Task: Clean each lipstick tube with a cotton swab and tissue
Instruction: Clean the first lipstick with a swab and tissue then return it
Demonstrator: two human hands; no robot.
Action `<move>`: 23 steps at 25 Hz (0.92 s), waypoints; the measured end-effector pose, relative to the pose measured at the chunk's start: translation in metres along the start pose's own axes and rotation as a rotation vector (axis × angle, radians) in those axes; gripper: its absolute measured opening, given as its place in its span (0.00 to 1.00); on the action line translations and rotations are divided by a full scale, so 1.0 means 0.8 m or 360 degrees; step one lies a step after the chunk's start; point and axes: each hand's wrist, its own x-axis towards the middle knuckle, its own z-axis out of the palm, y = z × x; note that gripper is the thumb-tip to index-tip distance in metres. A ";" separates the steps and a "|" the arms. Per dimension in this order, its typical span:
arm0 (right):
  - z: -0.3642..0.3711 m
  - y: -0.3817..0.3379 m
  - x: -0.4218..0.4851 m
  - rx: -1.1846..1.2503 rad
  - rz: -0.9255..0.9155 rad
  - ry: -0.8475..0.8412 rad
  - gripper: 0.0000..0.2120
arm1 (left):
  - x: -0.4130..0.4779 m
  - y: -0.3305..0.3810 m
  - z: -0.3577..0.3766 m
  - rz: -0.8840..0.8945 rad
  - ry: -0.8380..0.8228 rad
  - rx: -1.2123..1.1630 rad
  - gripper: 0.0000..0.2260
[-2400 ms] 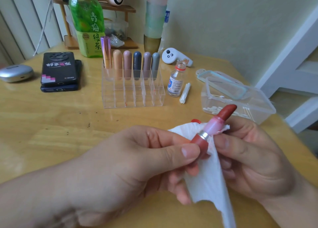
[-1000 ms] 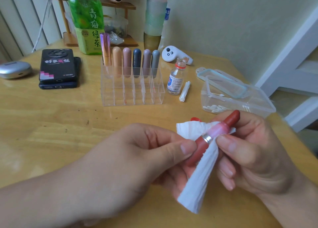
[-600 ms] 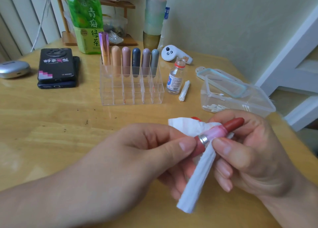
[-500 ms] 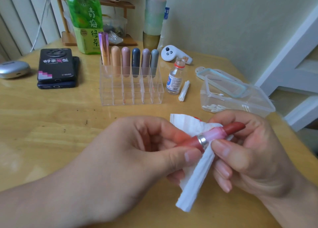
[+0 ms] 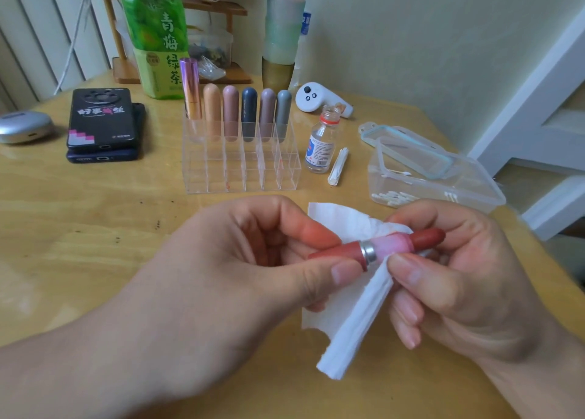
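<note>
While your left hand (image 5: pixel 240 269) pinches the lipstick (image 5: pixel 392 244), your right hand (image 5: pixel 468 285) pinches tissue (image 5: pixel 357 330) against it, tip toward three o'clock.

I count six lipsticks (image 5: pixel 249 111) in one rack (image 5: pixel 240 178). I hold one further lipstick (image 5: pixel 392 244) and one tissue (image 5: pixel 354 333). On the worktop (image 5: pixel 79 244): two phones (image 5: pixel 101 117), one vial (image 5: pixel 320 146), one green bottle (image 5: pixel 155 38), one swab box (image 5: pixel 459 184), one controller (image 5: pixel 316 100).
</note>
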 end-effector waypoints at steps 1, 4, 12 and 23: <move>0.000 0.000 0.000 0.0011 -0.0008 -0.0001 0.12 | 0.000 -0.001 -0.001 -0.0002 0.0035 -0.0023 0.12; 0.000 0.000 0.000 0.0035 -0.0021 0.0013 0.12 | -0.001 0.000 -0.002 -0.0088 -0.0187 -0.0052 0.11; -0.004 0.004 0.001 -0.0010 -0.0102 0.0005 0.09 | 0.001 0.000 0.001 -0.0017 0.0107 -0.0081 0.14; -0.019 0.008 0.006 0.0348 -0.0058 -0.0321 0.07 | 0.007 0.002 -0.009 -0.0330 -0.0220 -0.0222 0.11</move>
